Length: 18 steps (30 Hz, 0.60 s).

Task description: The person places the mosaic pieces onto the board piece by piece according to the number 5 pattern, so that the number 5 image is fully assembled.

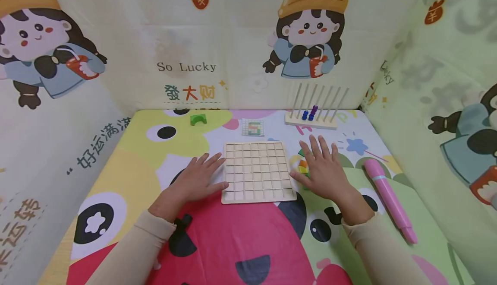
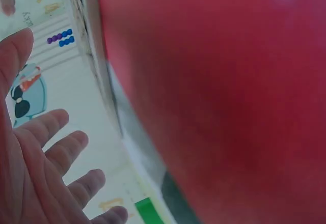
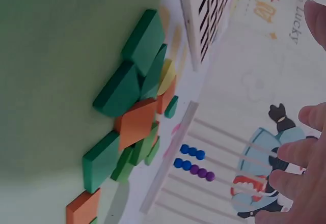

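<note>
Sleeves (image 1: 124,246) lie at six o'clock, left hand (image 1: 196,179) and right hand (image 1: 326,172) spread, unladen, at nine and three about the board (image 1: 256,172) — seemingly poised, the next move needing pinched blocks (image 3: 136,119).

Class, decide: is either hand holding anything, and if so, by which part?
Nothing is held. The left hand and right hand flank the gridded board, fingers spread.

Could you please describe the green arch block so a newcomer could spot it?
On the table, find the wooden grid board. Beyond its far left corner, near the back edge, sits the green arch block. Unlike the flat printed card to its right, it has a curved notch.
</note>
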### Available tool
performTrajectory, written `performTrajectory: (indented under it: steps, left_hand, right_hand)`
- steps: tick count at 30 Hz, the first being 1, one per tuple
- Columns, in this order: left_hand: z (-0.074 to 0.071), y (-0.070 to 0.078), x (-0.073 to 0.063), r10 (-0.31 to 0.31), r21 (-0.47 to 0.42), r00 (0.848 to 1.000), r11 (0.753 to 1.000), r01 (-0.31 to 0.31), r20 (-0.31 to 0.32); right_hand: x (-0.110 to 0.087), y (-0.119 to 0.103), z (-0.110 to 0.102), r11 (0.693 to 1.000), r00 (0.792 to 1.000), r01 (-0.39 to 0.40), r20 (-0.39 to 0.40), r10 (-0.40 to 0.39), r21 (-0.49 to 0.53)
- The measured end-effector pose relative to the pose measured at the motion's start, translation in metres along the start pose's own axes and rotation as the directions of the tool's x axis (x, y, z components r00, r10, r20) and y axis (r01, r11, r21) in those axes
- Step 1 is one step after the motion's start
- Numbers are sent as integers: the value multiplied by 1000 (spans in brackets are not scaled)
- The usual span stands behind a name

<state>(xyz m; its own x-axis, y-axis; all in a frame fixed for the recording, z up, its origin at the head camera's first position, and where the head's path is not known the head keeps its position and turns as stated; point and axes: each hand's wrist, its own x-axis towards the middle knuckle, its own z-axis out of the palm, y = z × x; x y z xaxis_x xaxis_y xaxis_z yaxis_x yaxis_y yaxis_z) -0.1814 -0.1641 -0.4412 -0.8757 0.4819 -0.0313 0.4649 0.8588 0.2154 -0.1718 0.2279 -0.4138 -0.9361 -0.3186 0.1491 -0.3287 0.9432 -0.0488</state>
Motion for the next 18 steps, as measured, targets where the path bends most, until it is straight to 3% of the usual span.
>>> performTrajectory:
  steps: [6, 12, 18]
  left_hand:
    - [8, -10, 0, 27, -28, 999, 999, -26, 17]
    - [4, -9, 4, 38, -59, 998, 998, -34, 58]
    - [5, -7, 8, 36, -75, 994, 997, -28, 104]
  right_hand:
    - [7, 13, 5, 997, 1000, 2, 23, -4, 78]
    - [18, 29, 7, 990, 999, 14, 32, -19, 141]
    - [35, 39, 13, 979, 986, -89, 156, 60, 185]
